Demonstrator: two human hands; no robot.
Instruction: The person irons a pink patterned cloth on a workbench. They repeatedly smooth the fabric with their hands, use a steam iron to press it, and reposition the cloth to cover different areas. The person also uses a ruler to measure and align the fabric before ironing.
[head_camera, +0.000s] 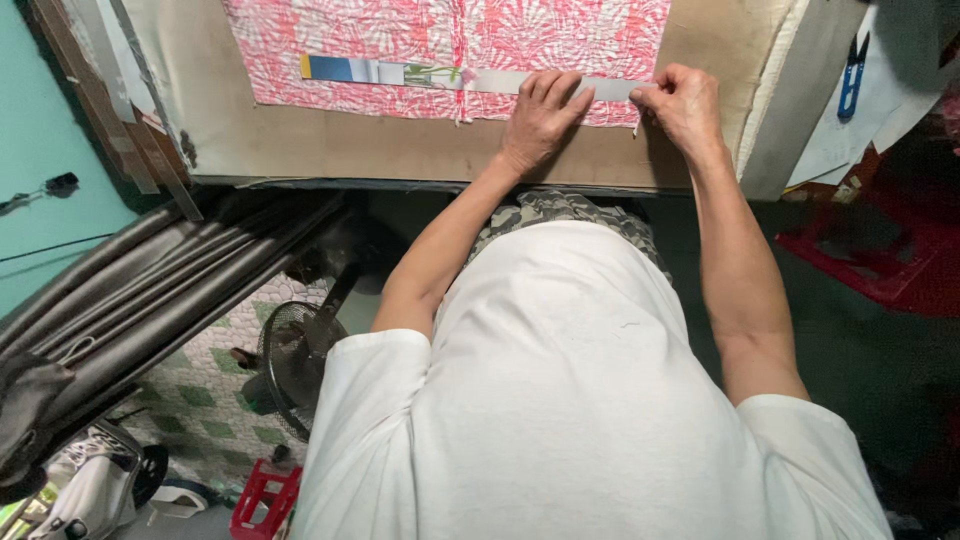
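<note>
Ruler (470, 77) lies flat on the pink patterned cloth (380, 40), long axis running left-right across the table (400, 150), parallel to the near edge. Its left end is coloured (yellow tip, then blue); the right end sits under the hands.

Left hand (540, 115): open, fingers spread flat, pressing down on the ruler and cloth, nothing gripped.

Right hand (685, 100): fingers curled in, pinching at the ruler's right end by the cloth edge (can't tell whether it has the ruler, the cloth or both).

Blue snips (851, 75) lie on white paper (880, 110) to the right, well apart. Red crate (880, 260) beyond the table; contents too dark to make out.
</note>
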